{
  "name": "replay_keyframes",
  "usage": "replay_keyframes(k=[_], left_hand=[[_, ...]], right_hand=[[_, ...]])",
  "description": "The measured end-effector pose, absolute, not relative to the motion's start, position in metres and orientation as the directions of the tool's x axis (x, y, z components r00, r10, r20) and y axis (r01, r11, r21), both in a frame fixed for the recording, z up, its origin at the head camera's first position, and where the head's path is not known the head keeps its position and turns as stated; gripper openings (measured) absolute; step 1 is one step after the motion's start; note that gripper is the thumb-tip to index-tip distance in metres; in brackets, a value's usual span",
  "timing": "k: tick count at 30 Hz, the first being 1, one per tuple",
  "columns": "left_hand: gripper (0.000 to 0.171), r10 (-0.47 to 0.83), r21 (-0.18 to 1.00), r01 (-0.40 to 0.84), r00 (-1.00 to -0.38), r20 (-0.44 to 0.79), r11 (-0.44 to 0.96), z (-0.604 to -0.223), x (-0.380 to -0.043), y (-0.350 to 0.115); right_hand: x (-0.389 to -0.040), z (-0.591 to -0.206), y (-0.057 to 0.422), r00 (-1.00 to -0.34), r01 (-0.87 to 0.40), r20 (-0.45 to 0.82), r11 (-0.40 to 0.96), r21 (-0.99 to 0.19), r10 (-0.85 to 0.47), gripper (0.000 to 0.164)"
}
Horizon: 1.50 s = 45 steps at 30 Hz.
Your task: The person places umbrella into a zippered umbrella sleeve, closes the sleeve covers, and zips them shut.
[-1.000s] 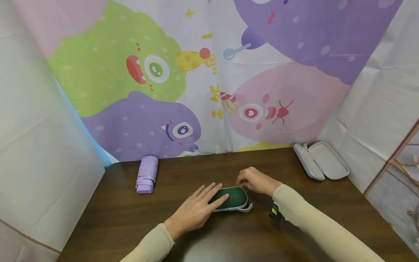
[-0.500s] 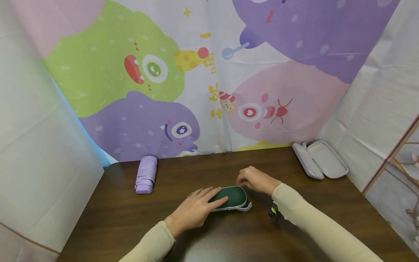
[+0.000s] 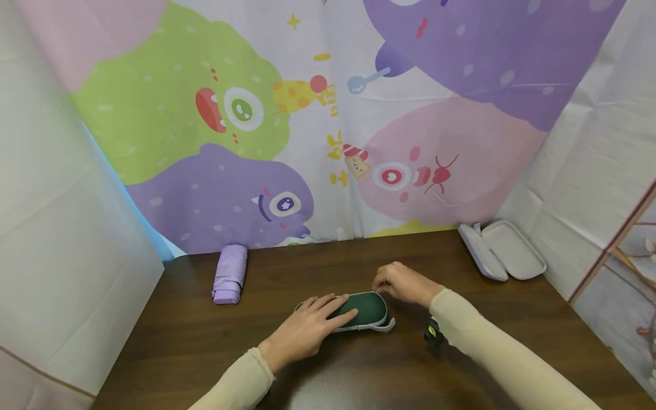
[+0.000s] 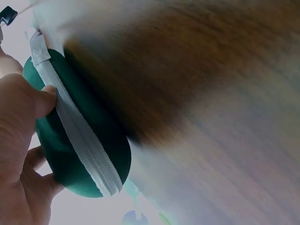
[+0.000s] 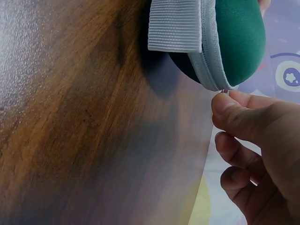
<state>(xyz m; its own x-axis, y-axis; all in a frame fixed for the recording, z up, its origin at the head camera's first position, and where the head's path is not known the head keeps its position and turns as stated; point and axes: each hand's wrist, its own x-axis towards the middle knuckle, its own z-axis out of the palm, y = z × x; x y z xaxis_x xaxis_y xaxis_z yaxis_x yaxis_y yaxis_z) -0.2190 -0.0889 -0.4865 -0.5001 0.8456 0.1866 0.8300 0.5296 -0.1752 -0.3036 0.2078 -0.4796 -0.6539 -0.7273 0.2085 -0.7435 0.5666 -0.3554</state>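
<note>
A dark green zip case with a pale grey zip band and a grey strap loop lies on the brown table. My left hand lies across its left part and holds it; in the left wrist view the thumb presses on the zip band, with fingers on the case's other side. At the right end of the case, my right hand pinches the small metal zip pull between thumb and index finger, the other fingers curled. Most of the pull is hidden by the fingertips.
A folded lilac umbrella lies at the back left of the table. At the back right, a pale grey zip case stands opened out. Behind the table hangs a cartoon-print cloth.
Both hands and the green case stay almost in place; the view shifts slightly. The right hand keeps its pinch at the case's right end.
</note>
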Motion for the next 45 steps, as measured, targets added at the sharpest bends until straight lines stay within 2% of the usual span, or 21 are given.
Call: replay_keyframes(k=[12,22,45], left_hand=[[0.075,0.842,-0.138,0.837,-0.500,0.204,0.530,-0.487,-0.219,-0.089],[0.063,0.840,-0.125,0.840,-0.496,0.220,0.529,-0.485,-0.221,-0.087],[0.065,0.834,-0.120,0.837,-0.499,0.237,0.534,-0.483,-0.222,-0.086]], right_hand=[[-0.302,-0.481,0.214,-0.659,-0.730,0.197,0.554,-0.400,-0.726,0.009],[-0.302,-0.483,0.221,-0.663,-0.723,0.197,0.550,-0.418,-0.722,0.012],[-0.281,-0.481,0.233,-0.695,-0.694,0.178,0.583,-0.423,-0.697,0.009]])
